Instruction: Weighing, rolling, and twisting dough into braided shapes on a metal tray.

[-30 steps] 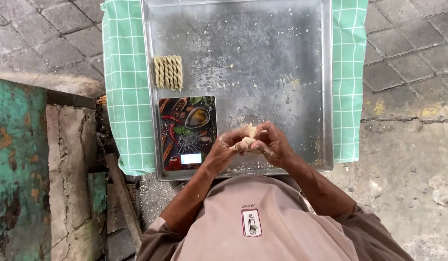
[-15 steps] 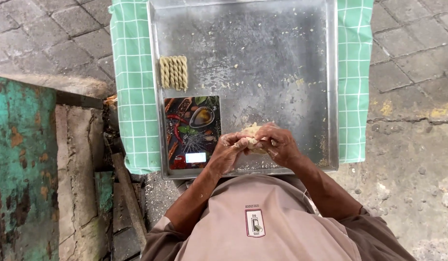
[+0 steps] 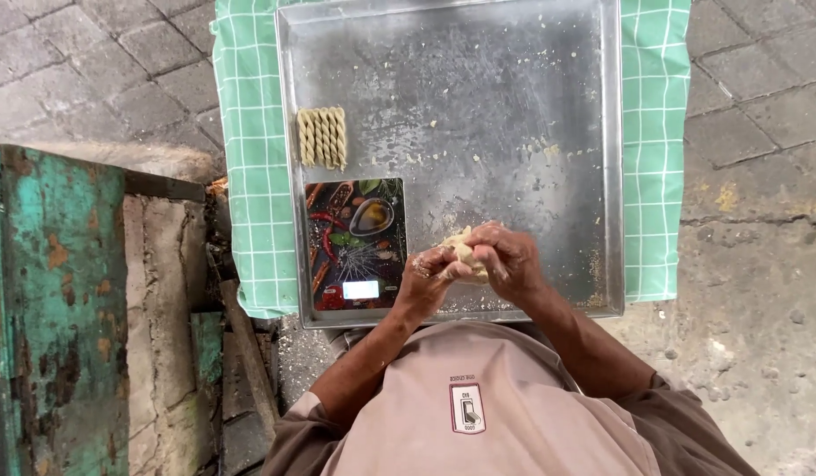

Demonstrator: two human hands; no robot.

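Both hands are meeting over the near edge of the tray (image 3: 602, 132), and the dough (image 3: 462, 247) is sitting right between them. The left hand (image 3: 430, 278) is curling its fingers around the near side of the lump, the right hand (image 3: 507, 262) is closing over the top, so both grips are pressing together on the dough and only a pale corner is peeking out. How tightly the fingertips are pinching, I cannot tell; the knuckles are hiding that.

This looks like the shaping step: a piece is being worked in the hands, held just above the tray's floury floor.

Just beside the left hand the scale (image 3: 355, 242) is lying flat in the tray's near left corner, its small display lit. Beyond it, a row of twists (image 3: 322, 137) is lying side by side, touching one another. The tray is resting on a green checked cloth (image 3: 249, 176).

Judging by those finished twists, this piece is calling for even rolling and a firm twist.
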